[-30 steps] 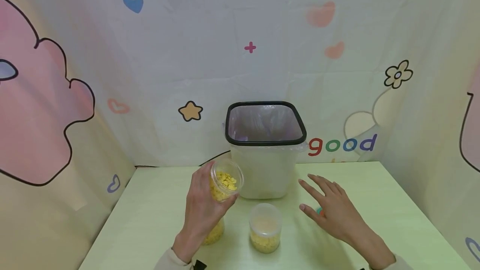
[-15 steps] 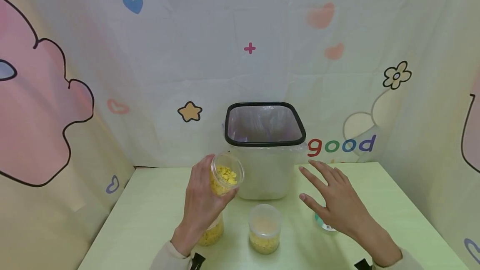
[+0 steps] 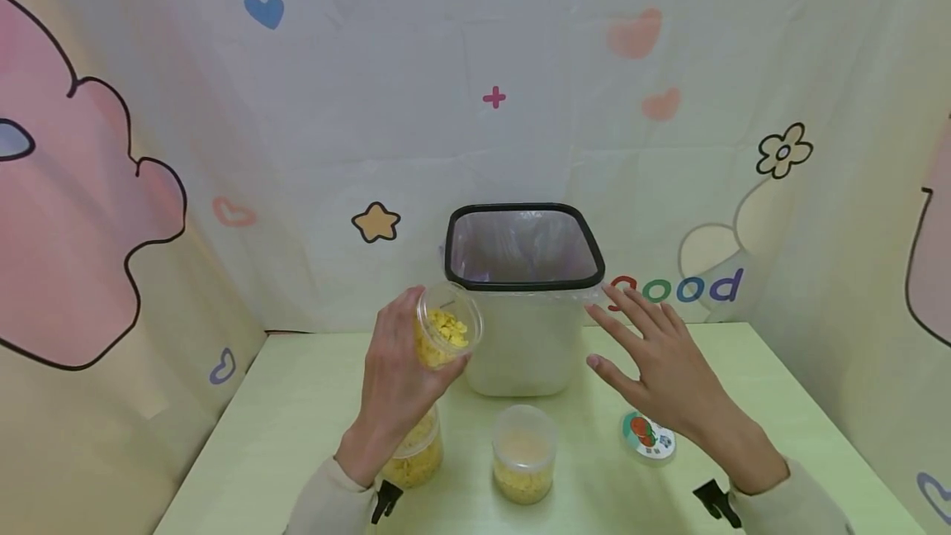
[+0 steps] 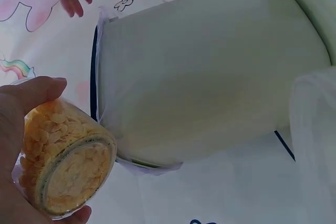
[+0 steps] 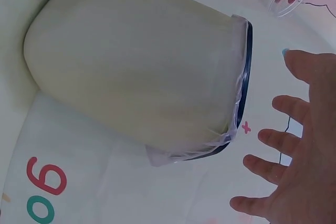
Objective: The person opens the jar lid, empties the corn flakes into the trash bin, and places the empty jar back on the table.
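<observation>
My left hand (image 3: pixel 404 357) grips a clear plastic jar (image 3: pixel 448 325) of yellow flakes, its uncovered mouth tilted to the right. The left wrist view shows the flakes through the base of the jar (image 4: pixel 73 166), thumb on one side and fingers on the other. My right hand (image 3: pixel 657 362) is raised with fingers spread, holding nothing, to the right of the bin. Between and beyond the hands stands a pale bin (image 3: pixel 523 345) with a black rim and a clear liner bag. In the right wrist view the spread fingers (image 5: pixel 278 142) point toward the bin's rim side.
A second jar of yellow flakes (image 3: pixel 416 461) stands under my left forearm, partly hidden by it. Another jar with a translucent top (image 3: pixel 524 461) stands at the middle front. A round printed lid (image 3: pixel 649 436) lies on the table (image 3: pixel 297 419) below my right hand. A patterned cloth hangs behind.
Both hands have risen, the left carrying the jar up toward the bin's rim. More of the printed lid and of the jar under the left forearm now shows.
</observation>
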Demonstrator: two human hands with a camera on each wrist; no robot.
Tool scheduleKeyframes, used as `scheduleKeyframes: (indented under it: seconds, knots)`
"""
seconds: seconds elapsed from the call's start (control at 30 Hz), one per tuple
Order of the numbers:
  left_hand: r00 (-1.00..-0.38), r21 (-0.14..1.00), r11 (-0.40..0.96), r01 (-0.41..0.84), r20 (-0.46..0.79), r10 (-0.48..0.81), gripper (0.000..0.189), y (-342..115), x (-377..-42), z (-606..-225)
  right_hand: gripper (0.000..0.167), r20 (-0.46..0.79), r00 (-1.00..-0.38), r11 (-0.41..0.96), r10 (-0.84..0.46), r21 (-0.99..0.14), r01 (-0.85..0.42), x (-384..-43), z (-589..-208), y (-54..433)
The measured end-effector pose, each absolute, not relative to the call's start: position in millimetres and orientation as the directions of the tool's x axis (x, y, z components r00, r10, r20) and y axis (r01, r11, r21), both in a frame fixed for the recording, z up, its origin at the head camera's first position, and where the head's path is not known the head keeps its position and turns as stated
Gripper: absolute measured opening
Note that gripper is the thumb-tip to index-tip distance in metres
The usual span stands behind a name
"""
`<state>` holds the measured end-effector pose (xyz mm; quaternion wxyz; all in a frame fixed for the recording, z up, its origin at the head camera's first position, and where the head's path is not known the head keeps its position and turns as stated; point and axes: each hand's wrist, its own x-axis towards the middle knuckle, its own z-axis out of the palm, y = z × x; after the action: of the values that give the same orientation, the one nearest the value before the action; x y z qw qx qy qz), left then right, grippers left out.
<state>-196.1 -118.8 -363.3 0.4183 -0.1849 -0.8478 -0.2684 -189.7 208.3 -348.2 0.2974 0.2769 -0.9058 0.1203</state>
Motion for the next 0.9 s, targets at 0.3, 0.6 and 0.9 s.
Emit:
scheduleKeyframes:
  seconds: [0.3, 0.6, 0.9]
  knots:
    - [-0.545, 0.264, 0.783, 0.563, 0.831, 0.112, 0.097, -122.4, -203.7, -351.7, 0.064, 0.534, -0.742, 0.839, -0.405, -0.107, -0.534, -199.1, -337.6, 207.1]
    - [-0.516, 0.232, 0.781, 0.581, 0.846, 0.132, 0.096, -122.4, -211.2, -337.5, 0.065, 0.542, -0.740, 0.836, -0.398, -0.119, -0.536, -212.4, -325.3, 206.1]
    - [-0.470, 0.181, 0.788, 0.588, 0.870, 0.151, 0.096, -122.5, -221.6, -323.5, 0.064, 0.522, -0.752, 0.832, -0.403, -0.133, -0.539, -232.6, -317.8, 209.1]
